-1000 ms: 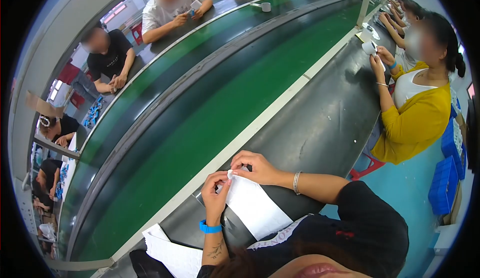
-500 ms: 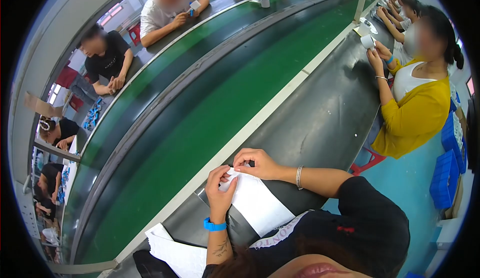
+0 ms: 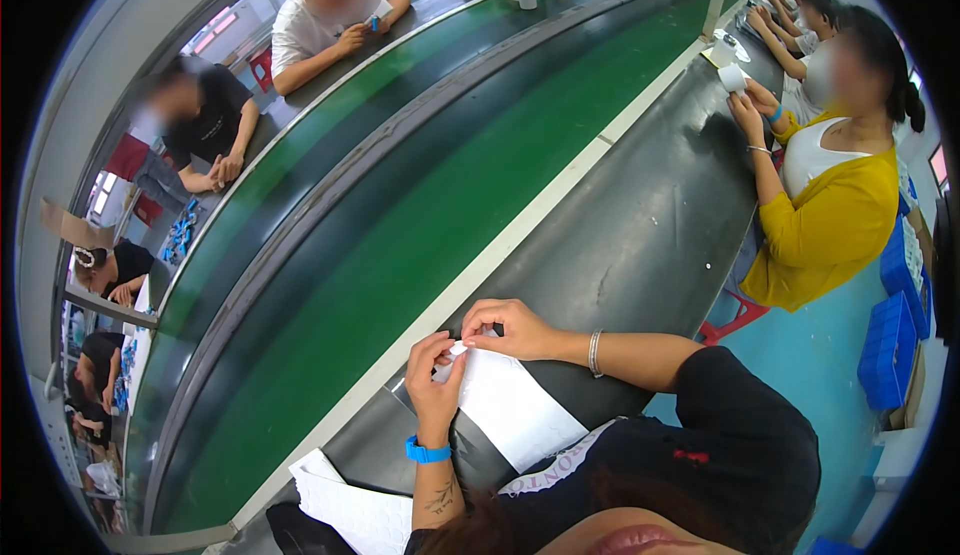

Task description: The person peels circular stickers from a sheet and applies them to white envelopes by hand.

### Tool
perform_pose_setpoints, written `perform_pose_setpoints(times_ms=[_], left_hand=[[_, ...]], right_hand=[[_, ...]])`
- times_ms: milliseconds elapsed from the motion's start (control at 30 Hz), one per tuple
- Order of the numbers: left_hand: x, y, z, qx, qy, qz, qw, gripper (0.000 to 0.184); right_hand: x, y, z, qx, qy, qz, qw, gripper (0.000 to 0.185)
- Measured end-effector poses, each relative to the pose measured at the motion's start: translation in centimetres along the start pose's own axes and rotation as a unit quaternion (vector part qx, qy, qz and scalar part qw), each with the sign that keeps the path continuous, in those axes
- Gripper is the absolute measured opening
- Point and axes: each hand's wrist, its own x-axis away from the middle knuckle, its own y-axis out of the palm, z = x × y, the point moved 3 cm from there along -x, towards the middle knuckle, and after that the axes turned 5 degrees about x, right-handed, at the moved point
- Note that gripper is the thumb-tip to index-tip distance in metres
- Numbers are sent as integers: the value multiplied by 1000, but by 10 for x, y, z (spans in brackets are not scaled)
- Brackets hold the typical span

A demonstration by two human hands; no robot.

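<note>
My left hand (image 3: 432,380) and my right hand (image 3: 512,329) meet fingertip to fingertip above the dark worktop. Both are closed in a pinch on a small white piece (image 3: 459,348). What kind of thing it is, and whether it joins the sheet below, I cannot tell. A white sheet (image 3: 520,410) lies under my hands and reaches back to my body. More white sheets (image 3: 350,503) lie to the left of my left forearm, beside a black cloth-like thing (image 3: 300,530).
A green conveyor belt (image 3: 400,245) runs beyond the worktop's pale edge (image 3: 530,220). On the right, a co-worker in a yellow cardigan (image 3: 830,210) holds a white cup-shaped part (image 3: 732,78). Other people sit across the belt. Blue crates (image 3: 888,350) stand on the floor.
My hands stay together in almost the same place, and the small white piece shows more clearly between the fingertips. Across the belt, a person in black has turned the head.
</note>
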Motion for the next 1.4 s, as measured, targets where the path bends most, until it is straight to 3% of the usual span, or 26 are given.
perform_pose_setpoints(times_ms=[1400], left_hand=[[1, -2, 1, 12, -16, 1, 1000, 26]], right_hand=[[-1, 0, 0, 22, 1, 27, 999, 10]])
